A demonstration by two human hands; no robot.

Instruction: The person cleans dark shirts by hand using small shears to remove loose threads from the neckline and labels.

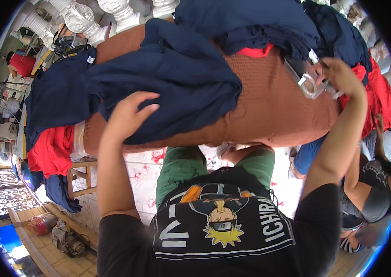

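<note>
The left hand is hanging at the near left part of a navy garment, its fingers standing open with the thumb apart; nothing is showing in its grasp, and whether the palm is touching fabric cannot be told. The garment is lying spread and wrinkled over the left and middle of a table, with the brown cover showing to its right. The right hand is hovering at the right part of the table, just beside a clear plastic piece with a round ring; its fingers are bending toward a small white item, but whether they are gripping anything cannot be told. Judged risks are as follows. The garment's lower hem is lying close to the near edge, so an uneven pull could be sending it to the floor. Its left part is meeting another navy cloth, so a tug could be dragging both. A careless sweep of the right wrist could be knocking the plastic piece into the navy pile, where dark folds would be hiding small items.
</note>
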